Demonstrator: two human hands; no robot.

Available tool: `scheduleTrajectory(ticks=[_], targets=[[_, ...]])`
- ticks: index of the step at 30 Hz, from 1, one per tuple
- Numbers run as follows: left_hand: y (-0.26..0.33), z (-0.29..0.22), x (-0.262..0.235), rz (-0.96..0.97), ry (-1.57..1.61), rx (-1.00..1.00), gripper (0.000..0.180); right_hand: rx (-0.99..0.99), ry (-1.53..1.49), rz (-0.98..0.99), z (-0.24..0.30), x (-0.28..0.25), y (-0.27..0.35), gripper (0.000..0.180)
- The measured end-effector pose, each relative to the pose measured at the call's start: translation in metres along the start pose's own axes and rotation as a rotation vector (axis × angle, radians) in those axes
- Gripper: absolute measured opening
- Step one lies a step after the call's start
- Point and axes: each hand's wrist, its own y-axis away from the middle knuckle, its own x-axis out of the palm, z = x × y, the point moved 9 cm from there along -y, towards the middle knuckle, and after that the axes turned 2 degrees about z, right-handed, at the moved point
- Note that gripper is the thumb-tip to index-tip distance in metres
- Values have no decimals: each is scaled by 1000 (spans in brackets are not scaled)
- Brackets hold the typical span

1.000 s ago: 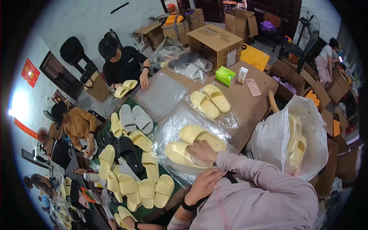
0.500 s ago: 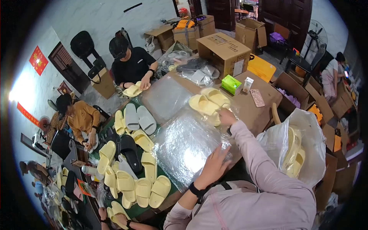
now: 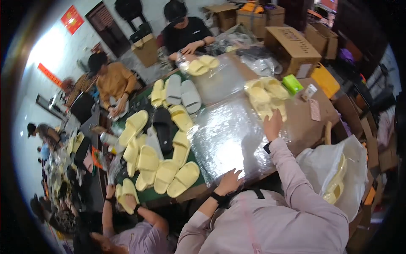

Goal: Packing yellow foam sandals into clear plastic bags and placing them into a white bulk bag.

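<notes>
My right hand reaches out to the pale yellow slippers in clear plastic at the table's right side. Its fingers are stretched and touch their near end. My left hand is at the near edge of a stack of clear plastic bags; its fingers are extended and hold nothing. Left of the stack lies a heap of loose yellow slippers, with a black slipper and a grey pair among them.
A co-worker in black handles yellow slippers across the table. Others sit at the left, one holding slippers. A green packet, a phone and a carton lie beyond my right hand. A white sack holds slippers.
My view has swung, shifting the scene. My left hand has drawn back toward the table's near edge. Across the table, the co-worker's yellow slippers now lie on the plastic.
</notes>
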Motion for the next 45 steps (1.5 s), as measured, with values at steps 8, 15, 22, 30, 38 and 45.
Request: scheduleTrajectory(ticks=[8,15,22,30,38,45], targets=[[38,77,-12,-192,57,-210,48,-405,103,1487,33,139,254,63],[188,244,-163,-1148,180,-656,41,-310,292,1609,14,158,299,79],[205,350,-179,-1224,1149,-947,60,-214,319,1621,-15,154,284,85],[190,402,-207,-989,1661,-671,67,-279,328,1627,-8,160,297,88],[159,408,-225,-1033,1623,-480,45,-312,363,1577,-16,162,304,90],[133,307,-268,-1131,1950,18,26,-269,355,1585,-10,156,301,88]])
